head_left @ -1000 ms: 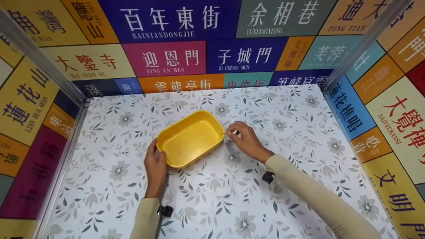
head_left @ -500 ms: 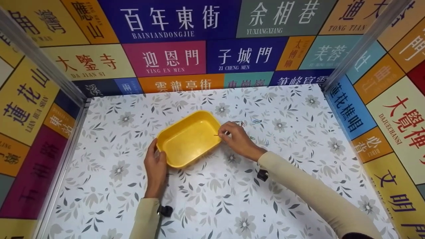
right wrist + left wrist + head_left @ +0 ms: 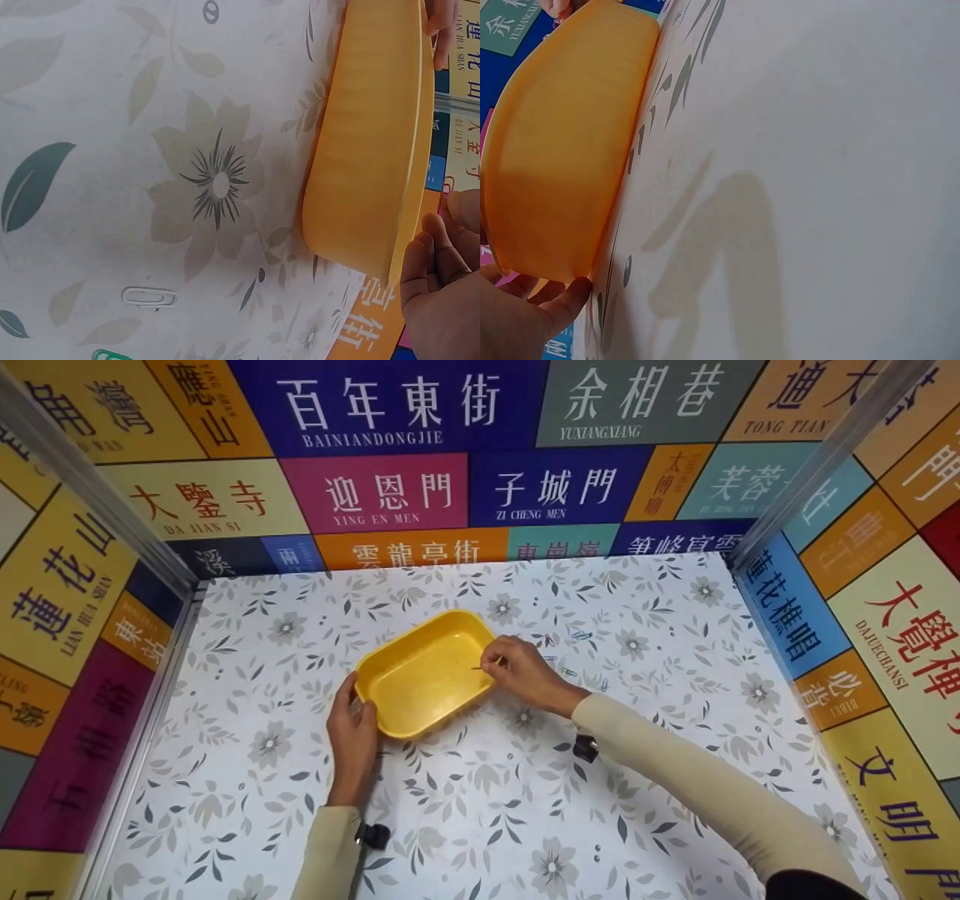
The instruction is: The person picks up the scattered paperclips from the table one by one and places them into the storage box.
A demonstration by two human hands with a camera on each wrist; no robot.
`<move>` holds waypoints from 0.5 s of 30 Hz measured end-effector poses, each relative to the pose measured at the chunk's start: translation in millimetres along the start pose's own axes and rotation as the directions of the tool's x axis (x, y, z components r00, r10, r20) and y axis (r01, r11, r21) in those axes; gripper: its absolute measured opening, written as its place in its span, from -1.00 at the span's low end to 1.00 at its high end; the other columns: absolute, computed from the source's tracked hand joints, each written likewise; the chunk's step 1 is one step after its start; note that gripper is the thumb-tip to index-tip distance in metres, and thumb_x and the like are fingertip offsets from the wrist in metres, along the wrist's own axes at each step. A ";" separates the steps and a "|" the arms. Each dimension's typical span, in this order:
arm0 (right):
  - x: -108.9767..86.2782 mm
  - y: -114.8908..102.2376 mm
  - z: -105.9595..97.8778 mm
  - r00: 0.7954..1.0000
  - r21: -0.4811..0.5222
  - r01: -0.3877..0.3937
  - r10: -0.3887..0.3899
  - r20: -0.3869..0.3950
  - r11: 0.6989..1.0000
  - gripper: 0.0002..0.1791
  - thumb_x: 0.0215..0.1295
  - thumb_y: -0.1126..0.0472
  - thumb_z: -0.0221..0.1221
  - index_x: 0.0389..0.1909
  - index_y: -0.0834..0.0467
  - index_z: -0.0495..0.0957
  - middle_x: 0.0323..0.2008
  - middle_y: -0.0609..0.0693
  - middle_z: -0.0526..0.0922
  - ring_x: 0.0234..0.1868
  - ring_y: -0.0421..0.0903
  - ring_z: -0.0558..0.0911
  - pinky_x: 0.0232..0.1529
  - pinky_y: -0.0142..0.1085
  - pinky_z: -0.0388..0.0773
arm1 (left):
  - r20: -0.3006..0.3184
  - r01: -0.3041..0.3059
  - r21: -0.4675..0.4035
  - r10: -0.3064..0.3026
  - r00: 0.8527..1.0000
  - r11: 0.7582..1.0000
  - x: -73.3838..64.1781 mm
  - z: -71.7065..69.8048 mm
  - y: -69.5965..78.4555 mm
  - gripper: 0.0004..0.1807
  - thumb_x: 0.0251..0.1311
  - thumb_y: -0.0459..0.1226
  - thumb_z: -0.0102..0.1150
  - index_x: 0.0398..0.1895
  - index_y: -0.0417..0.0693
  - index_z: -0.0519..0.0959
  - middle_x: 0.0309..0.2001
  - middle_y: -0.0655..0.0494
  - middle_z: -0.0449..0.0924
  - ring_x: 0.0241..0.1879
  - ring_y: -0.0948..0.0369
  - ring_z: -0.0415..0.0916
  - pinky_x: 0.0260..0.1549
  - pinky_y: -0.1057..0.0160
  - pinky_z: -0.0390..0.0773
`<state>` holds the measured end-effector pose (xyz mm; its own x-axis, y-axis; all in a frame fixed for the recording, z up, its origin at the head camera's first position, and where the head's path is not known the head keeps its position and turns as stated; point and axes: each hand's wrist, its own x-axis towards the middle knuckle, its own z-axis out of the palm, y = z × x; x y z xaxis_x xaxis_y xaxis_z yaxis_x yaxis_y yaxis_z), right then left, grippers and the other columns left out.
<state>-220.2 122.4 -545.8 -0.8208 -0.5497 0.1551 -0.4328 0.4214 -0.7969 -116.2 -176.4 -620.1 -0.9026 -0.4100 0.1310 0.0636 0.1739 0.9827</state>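
The left hand (image 3: 352, 742) grips the left end of a yellow tray (image 3: 420, 686), which is between the left and right edges of the table (image 3: 450, 825). At the tray's right end, the right hand (image 3: 529, 673) pinches a red paper clip (image 3: 477, 668). Other clips (image 3: 581, 635) lie toward the far right corner.

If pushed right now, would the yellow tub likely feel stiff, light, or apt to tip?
The yellow tub looks like thin plastic with a mostly bare inside, so probably light for its size. It shows no clear bend where the left hand grips it, suggesting fair stiffness. With low sides and a wide base, it would likely slide before tipping.
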 end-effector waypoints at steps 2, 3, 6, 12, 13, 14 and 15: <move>2.9 -1.6 1.3 1.000 -0.001 0.006 -0.006 0.017 1.000 -0.92 0.49 0.46 0.27 -0.22 0.31 0.72 -0.17 0.14 0.73 -0.09 0.02 0.64 -0.03 -0.24 0.63 | -0.005 -0.009 0.011 0.009 1.000 1.000 0.4 -0.2 -0.1 -0.36 0.50 -0.50 0.06 0.64 -0.23 0.39 0.51 -0.23 0.50 0.52 -0.10 0.43 0.50 -0.14 0.45; 4.2 -2.3 1.9 1.000 -0.008 0.008 -0.008 0.026 1.000 -0.91 0.48 0.47 0.27 -0.23 0.30 0.72 -0.17 0.15 0.72 -0.09 0.02 0.64 -0.03 -0.24 0.63 | -0.005 -0.008 0.014 0.008 1.000 1.000 0.5 0.0 -0.1 -0.36 0.50 -0.50 0.05 0.64 -0.23 0.39 0.51 -0.23 0.50 0.51 -0.10 0.44 0.49 -0.15 0.47; 7.5 -4.5 4.5 0.998 -0.021 0.003 -0.002 0.062 1.000 -0.92 0.49 0.45 0.27 -0.21 0.31 0.73 -0.17 0.14 0.72 -0.09 -0.01 0.63 -0.01 -0.24 0.63 | -0.008 0.002 0.022 -0.001 1.000 1.000 0.7 0.6 -0.6 -0.36 0.51 -0.47 0.04 0.65 -0.22 0.38 0.53 -0.18 0.49 0.53 -0.07 0.43 0.48 -0.12 0.50; 13.0 -5.7 10.5 0.994 -0.013 -0.009 0.010 0.105 1.000 -0.90 0.49 0.45 0.26 -0.19 0.36 0.75 -0.19 0.16 0.71 -0.12 -0.03 0.62 -0.03 -0.25 0.62 | 0.004 0.008 0.026 -0.008 1.000 1.000 1.2 -0.2 -0.7 -0.35 0.51 -0.44 0.03 0.66 -0.22 0.36 0.55 -0.17 0.47 0.54 -0.05 0.42 0.51 -0.11 0.48; 14.1 -5.5 11.1 0.994 -0.010 -0.013 0.014 0.112 1.000 -0.90 0.49 0.45 0.26 -0.19 0.37 0.75 -0.19 0.17 0.71 -0.12 -0.02 0.62 -0.03 -0.25 0.62 | 0.004 0.007 0.029 -0.007 1.000 1.000 1.3 -0.3 -0.8 -0.35 0.51 -0.44 0.03 0.66 -0.22 0.36 0.55 -0.16 0.47 0.54 -0.04 0.42 0.52 -0.11 0.47; 15.3 -5.3 11.7 0.993 -0.007 -0.017 0.018 0.119 1.000 -0.89 0.49 0.45 0.26 -0.18 0.38 0.76 -0.19 0.18 0.71 -0.12 -0.02 0.63 -0.03 -0.25 0.63 | 0.004 0.006 0.033 -0.006 1.000 0.999 1.3 -0.4 -0.9 -0.35 0.52 -0.44 0.03 0.66 -0.21 0.36 0.55 -0.15 0.47 0.54 -0.03 0.42 0.53 -0.11 0.46; 16.5 -4.9 12.4 0.992 -0.007 -0.021 0.022 0.126 1.000 -0.89 0.49 0.45 0.26 -0.18 0.39 0.76 -0.19 0.18 0.71 -0.12 -0.01 0.63 -0.02 -0.25 0.64 | 0.005 0.004 0.033 -0.005 1.000 0.999 1.3 -0.5 -1.1 -0.35 0.52 -0.44 0.04 0.66 -0.22 0.37 0.54 -0.15 0.48 0.54 -0.03 0.42 0.54 -0.11 0.44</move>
<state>-227.0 102.3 -546.6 -0.7769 -0.6265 0.0630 -0.4180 0.4383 -0.7957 -117.3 -177.6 -620.9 -0.9051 -0.4061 0.1257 0.0455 0.2015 0.9784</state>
